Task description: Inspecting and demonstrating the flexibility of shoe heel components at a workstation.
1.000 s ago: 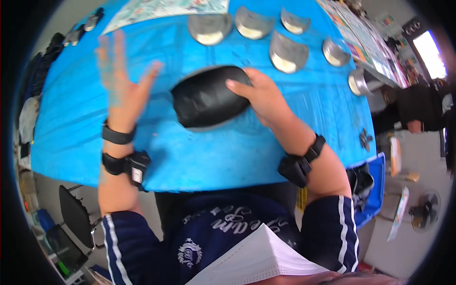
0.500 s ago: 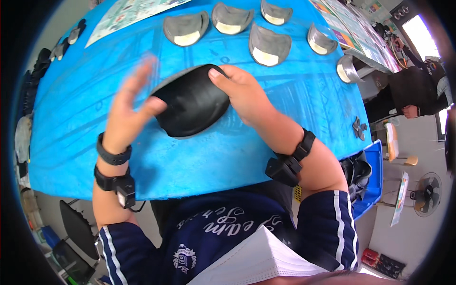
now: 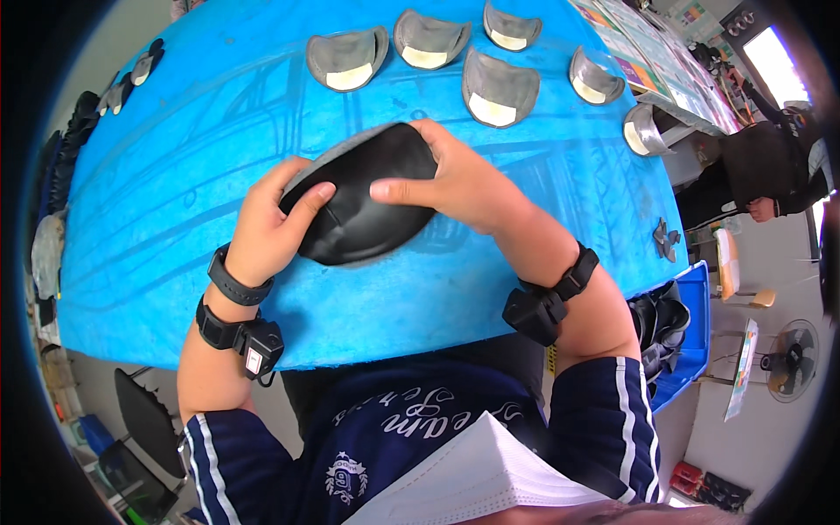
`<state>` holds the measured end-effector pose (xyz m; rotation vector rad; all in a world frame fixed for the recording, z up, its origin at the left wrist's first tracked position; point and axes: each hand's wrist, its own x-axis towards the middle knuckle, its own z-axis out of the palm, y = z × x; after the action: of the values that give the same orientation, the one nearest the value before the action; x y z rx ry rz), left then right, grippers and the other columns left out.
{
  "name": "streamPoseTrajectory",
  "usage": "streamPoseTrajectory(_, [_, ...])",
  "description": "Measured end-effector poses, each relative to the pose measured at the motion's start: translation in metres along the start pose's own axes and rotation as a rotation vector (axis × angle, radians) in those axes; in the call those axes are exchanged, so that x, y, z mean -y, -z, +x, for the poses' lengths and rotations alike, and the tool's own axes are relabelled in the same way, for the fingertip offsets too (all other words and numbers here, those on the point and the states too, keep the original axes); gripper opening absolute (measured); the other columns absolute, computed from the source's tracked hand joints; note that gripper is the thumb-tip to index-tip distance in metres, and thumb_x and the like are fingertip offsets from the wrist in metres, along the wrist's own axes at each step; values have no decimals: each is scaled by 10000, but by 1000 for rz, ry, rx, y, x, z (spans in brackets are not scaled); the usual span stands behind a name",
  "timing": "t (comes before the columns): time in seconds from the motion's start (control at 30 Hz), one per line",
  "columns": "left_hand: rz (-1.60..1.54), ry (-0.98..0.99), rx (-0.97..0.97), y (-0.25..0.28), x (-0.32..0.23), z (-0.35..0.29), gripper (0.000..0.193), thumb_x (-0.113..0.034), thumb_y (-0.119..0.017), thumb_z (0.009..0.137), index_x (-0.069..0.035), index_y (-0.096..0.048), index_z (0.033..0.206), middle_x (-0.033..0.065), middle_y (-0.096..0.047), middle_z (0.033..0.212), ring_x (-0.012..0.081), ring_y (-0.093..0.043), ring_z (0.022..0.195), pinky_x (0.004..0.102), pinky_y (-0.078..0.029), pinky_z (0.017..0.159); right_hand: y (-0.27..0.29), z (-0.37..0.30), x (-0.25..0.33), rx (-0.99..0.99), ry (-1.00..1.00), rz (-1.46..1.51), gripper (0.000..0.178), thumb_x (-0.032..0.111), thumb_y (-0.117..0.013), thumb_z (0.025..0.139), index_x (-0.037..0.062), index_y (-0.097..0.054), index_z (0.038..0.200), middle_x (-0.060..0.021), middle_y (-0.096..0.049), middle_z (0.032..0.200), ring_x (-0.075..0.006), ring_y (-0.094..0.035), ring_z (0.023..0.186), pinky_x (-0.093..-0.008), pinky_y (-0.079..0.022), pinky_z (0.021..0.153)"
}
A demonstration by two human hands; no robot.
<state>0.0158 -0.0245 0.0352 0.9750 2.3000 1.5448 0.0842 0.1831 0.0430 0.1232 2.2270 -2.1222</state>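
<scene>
Black domed piece [image 3: 363, 206] sat mid-frame on the blue table [image 3: 175, 157], gripped from both ends. Left hand [image 3: 267, 223] curled over its left edge, fingers together; right hand [image 3: 455, 179] wrapped the right end, thumb flat on top. Best kept pressed evenly, thumbs smoothing outward. Grey moulded cups [image 3: 499, 87] lined the top.

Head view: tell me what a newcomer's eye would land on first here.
First, the black curved piece at the centre of the bright blue table, gripped from both sides by the left hand and the right hand. Next, the row of grey curved pieces with pale insides, laid along the table's far edge. At the right rim, another person in dark clothes stands beyond the table.
</scene>
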Motion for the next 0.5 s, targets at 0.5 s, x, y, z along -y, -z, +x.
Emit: streamPoseTrajectory(0.5, [27, 10, -284, -6, -1, -3, 188, -121, -722, 716, -14, -588, 793, 13, -593, 737, 78, -530, 699, 209, -426, 639, -16, 16, -41, -47, 239, 73, 521, 137, -663, 778, -40, -359, 1161, -114, -567, 965, -172, -563, 877, -286, -464, 752])
